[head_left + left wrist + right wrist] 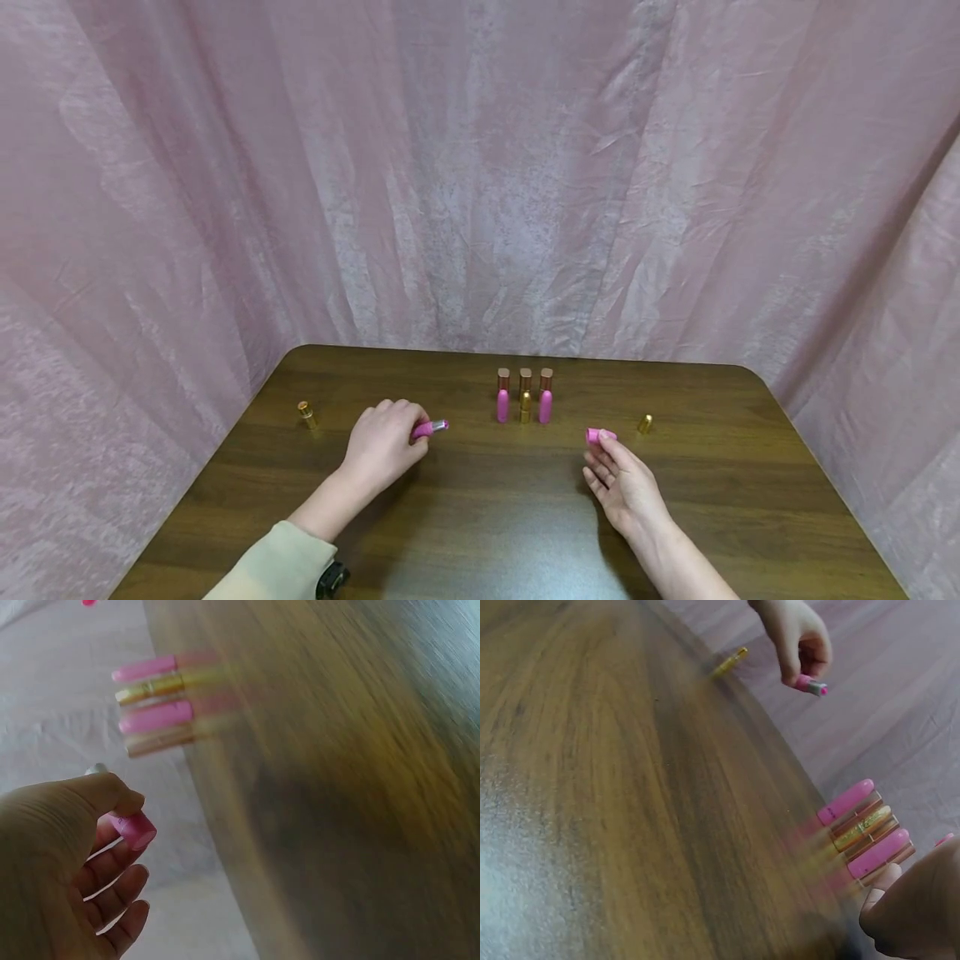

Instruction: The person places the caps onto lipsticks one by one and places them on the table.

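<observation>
My left hand pinches an uncapped pink lipstick between thumb and fingers; its silver collar and pink tip point to the right. In the left wrist view the pink base shows beneath the thumb, the other fingers loosely bent. My right hand, palm partly up, holds a pink lipstick cap under the thumb, its end facing left. Between the hands and a little farther back stand two pink lipsticks, one on the left and one on the right, with a gold lipstick between them.
Three brownish-gold tubes stand right behind the front row. An uncapped gold lipstick stands at far left, a gold cap at right beyond my right hand. Pink curtains hang behind the wooden table.
</observation>
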A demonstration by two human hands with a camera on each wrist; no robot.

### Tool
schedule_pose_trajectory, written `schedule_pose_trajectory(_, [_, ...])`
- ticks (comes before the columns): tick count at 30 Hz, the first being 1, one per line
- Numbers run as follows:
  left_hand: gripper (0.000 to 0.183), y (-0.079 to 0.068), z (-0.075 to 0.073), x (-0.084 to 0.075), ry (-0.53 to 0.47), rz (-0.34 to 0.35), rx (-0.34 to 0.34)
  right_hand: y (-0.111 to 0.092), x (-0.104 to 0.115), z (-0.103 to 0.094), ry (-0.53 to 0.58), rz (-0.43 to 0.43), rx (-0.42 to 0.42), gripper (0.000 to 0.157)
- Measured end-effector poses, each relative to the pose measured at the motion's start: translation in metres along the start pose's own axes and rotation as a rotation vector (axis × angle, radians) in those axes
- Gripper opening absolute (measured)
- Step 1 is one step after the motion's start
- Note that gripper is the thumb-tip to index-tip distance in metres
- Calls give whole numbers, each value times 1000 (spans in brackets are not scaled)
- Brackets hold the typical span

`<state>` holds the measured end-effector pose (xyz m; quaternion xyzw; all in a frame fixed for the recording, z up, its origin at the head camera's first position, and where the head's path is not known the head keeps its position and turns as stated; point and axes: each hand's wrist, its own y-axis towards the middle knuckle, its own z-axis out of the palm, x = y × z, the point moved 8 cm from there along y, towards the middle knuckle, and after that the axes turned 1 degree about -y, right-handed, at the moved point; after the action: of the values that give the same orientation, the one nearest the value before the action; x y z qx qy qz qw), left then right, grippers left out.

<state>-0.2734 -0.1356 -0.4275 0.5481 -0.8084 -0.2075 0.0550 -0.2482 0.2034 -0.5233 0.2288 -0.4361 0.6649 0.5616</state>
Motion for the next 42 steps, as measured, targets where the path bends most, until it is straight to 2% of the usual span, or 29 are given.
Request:
schedule_pose_trajectory(6, [16, 4, -8, -37, 34, 176, -73, -1, -3, 4, -43, -30, -22, 11])
schedule_pose_trajectory(11, [18, 9, -10, -69, 25, 267, -122, -4, -8, 15, -62, -51, -9, 10])
schedule_pose_trajectory(17, [15, 20, -6, -104, 34, 313, -108, -7, -18, 32, -70, -49, 21, 8])
schedule_pose_trajectory(21, [14, 26, -1, -121, 52, 321, -80, -8, -23, 41, -68, -43, 30, 7])
schedule_pose_trajectory(27, [14, 30, 6, -134, 70, 319, -42, -11, -27, 50, -64, -44, 53, 9])
schedule_pose_trajectory(42, [13, 32, 12, -138, 84, 325, -35, -10, -36, 56, -62, -38, 42, 4])
